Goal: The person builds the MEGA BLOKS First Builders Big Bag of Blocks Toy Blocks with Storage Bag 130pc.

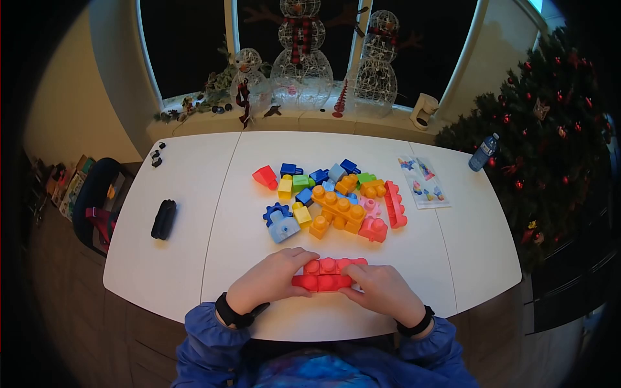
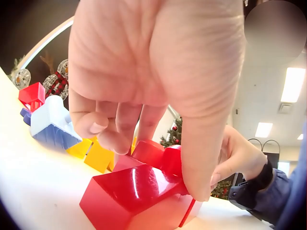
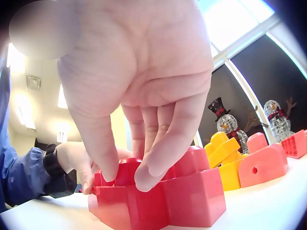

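Note:
Red and pinkish-red blocks (image 1: 328, 282) lie side by side on the table in front of the person. The left hand (image 1: 273, 275) grips their left end, its thumb on the near side and fingers on the far side. At their right end the right hand (image 1: 381, 289) pinches the blocks between thumb and fingers. In the left wrist view the left hand (image 2: 153, 91) curves over a glossy red block (image 2: 139, 191). The right wrist view shows the right hand (image 3: 144, 86) with thumb and fingertips on a red stud of the blocks (image 3: 192, 199).
Behind the hands, loose blocks in several colours surround a long orange block (image 1: 338, 208). A light blue block (image 1: 283, 227) sits at the pile's left. A dark case (image 1: 164, 220) lies at the left, a picture sheet (image 1: 424, 182) and a bottle (image 1: 484, 152) at the right.

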Demonstrator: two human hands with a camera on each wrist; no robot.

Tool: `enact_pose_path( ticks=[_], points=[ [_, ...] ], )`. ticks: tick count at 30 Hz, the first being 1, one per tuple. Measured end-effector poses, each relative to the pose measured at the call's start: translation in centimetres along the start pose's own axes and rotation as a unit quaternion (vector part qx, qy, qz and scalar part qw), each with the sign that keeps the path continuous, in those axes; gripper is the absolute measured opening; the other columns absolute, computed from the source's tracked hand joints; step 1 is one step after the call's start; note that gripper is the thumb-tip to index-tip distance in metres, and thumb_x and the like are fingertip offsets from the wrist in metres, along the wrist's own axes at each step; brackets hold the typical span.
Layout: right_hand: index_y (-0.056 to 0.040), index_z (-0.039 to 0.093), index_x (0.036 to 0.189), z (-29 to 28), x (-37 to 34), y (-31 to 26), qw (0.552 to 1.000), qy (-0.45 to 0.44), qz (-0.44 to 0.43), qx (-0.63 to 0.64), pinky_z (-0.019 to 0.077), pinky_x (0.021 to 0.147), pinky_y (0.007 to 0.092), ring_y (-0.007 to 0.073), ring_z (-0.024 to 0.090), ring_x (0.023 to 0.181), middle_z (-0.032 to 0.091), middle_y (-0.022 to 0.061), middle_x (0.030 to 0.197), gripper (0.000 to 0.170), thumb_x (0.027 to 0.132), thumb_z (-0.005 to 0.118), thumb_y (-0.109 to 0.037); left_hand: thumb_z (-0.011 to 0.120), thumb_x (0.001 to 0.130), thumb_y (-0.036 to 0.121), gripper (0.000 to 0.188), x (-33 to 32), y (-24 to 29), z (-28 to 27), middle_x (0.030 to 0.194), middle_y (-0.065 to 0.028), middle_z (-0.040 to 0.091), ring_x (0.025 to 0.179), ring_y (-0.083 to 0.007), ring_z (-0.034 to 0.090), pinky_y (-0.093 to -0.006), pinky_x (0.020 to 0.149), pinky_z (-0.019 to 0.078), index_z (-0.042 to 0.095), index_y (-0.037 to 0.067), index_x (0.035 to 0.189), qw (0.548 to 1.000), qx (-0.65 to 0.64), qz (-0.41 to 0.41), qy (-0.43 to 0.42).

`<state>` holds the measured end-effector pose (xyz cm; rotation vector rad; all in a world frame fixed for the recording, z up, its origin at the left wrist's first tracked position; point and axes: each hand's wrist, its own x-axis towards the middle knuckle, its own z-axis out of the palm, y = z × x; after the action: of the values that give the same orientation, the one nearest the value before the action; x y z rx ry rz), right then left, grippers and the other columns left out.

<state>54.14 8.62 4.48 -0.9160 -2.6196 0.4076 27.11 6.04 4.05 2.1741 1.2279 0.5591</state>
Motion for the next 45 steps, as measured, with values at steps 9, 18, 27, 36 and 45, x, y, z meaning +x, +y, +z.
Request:
enact_pose_path(
  ticks=[9, 18, 27, 36, 45],
  points=[
    [-0.0105, 0.065, 0.108, -0.3, 0.1, -0.2, 1.0, 0.002, 0.003, -0.011, 0.0536, 0.061, 0.0372, 0.0269, 0.07, 0.071, 0.07, 0.0058, 0.082, 0.033, 0.086, 0.082, -0.028, 0.09, 0.078, 0.028, 0.067, -0.1, -0.1, -0.3, 0.119, -0.0158, 0.069, 0.099, -0.0334, 0.066, -0.0398, 0.089, 0.0545, 0.061, 0.003, 0.133, 0.999, 0.011, 0.012, 0.043],
    [-0.0101, 0.071, 0.105, -2.1, 0.4, -0.1, 0.997, 0.072, -0.005, 0.031, 0.0526, 0.057, 0.0297, 0.0186, 0.069, 0.065, 0.071, 0.0023, 0.081, 0.027, 0.086, 0.084, -0.024, 0.071, 0.088, 0.001, 0.05, 5.3, -9.1, -8.0, 0.13, -0.013, 0.066, 0.111, -0.032, 0.062, -0.0411, 0.092, 0.054, 0.062, 0.009, 0.137, 0.932, 0.249, -0.036, 0.263],
    [-0.0097, 0.072, 0.102, -2.2, 0.4, 0.2, 0.998, 0.053, -0.006, 0.037, 0.0535, 0.058, 0.0292, 0.0193, 0.069, 0.066, 0.071, 0.0033, 0.081, 0.024, 0.086, 0.084, -0.022, 0.062, 0.081, -0.009, 0.052, 9.0, -13.5, -8.1, 0.135, -0.011, 0.062, 0.124, -0.0334, 0.057, -0.0425, 0.099, 0.054, 0.066, 0.011, 0.129, 0.913, 0.375, -0.094, 0.127],
    [-0.0087, 0.069, 0.099, -2.4, 0.3, 0.5, 0.996, 0.08, -0.012, 0.046, 0.0523, 0.057, 0.034, 0.0235, 0.07, 0.07, 0.07, 0.0047, 0.083, 0.025, 0.088, 0.081, -0.027, 0.072, 0.081, 0.001, 0.027, 7.2, -12.3, -8.8, 0.11, -0.0141, 0.067, 0.104, -0.0339, 0.063, -0.0422, 0.087, 0.0558, 0.067, 0.004, 0.108, 0.948, 0.244, -0.077, 0.192],
    [-0.0065, 0.066, 0.121, -2.9, 1.4, -0.4, 0.991, 0.12, -0.007, 0.062, 0.0579, 0.07, 0.0367, 0.0292, 0.071, 0.086, 0.071, 0.0114, 0.11, 0.041, 0.088, 0.082, -0.027, 0.078, 0.08, 0.001, 0.039, 2.0, -1.4, -4.7, 0.108, -0.0128, 0.064, 0.098, -0.0255, 0.068, -0.0345, 0.089, 0.0576, 0.06, 0.001, 0.114, 0.971, -0.022, 0.024, 0.238]
  ],
)
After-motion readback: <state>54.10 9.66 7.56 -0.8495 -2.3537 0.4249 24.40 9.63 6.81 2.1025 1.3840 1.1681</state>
